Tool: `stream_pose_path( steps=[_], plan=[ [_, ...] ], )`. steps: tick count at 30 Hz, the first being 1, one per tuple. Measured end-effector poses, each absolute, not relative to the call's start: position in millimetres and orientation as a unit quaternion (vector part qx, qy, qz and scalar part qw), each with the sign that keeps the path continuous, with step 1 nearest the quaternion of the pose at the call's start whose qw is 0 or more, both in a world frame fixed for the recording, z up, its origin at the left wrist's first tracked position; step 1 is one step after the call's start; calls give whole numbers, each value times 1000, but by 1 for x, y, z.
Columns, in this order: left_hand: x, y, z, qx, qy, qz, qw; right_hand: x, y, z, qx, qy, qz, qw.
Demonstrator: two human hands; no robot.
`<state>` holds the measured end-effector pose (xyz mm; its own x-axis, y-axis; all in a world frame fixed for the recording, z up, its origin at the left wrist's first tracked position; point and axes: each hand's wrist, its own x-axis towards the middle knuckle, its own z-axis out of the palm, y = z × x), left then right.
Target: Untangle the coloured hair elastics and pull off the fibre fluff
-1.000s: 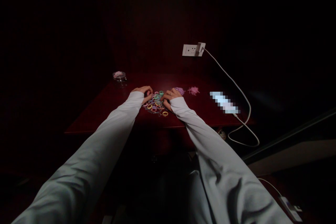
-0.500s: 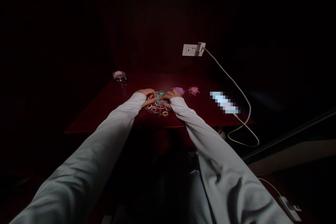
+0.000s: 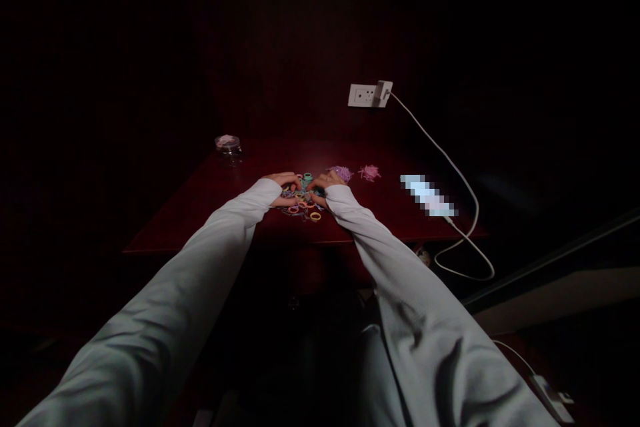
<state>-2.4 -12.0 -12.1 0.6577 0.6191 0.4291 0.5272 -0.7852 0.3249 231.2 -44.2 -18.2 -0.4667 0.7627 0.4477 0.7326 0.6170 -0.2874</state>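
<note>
A loose pile of small coloured hair ties lies on the dark red table, with yellow, orange, purple and grey bands mixed together. My left hand is at the pile's left side, thumb and fingers apart around some of the bands. From the right, my right hand reaches in with curved fingers, its thumb apart from them; I see nothing clearly held. A green hair tie lies at the pile's far edge, and a yellow hair tie at its near edge. The bands under both palms are hidden.
Beyond my right hand are a purple heap of bands and a pink heap. A clear jar with pink contents stands back left. On the right lies a blurred-out phone, its white cable running to the wall socket.
My left thumb has moved nearer and away from its fingers, so the left hand is spread wider over the bands. My right hand has shifted only slightly. The heaps and jar stay put.
</note>
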Motion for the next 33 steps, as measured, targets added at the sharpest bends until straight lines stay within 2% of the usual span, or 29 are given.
stream_pose_path(
  steps=[33],
  plan=[
    [-3, -2, -19, 891, 334, 296, 78, 231, -39, -25, -408, -868, 24, 281]
  ],
)
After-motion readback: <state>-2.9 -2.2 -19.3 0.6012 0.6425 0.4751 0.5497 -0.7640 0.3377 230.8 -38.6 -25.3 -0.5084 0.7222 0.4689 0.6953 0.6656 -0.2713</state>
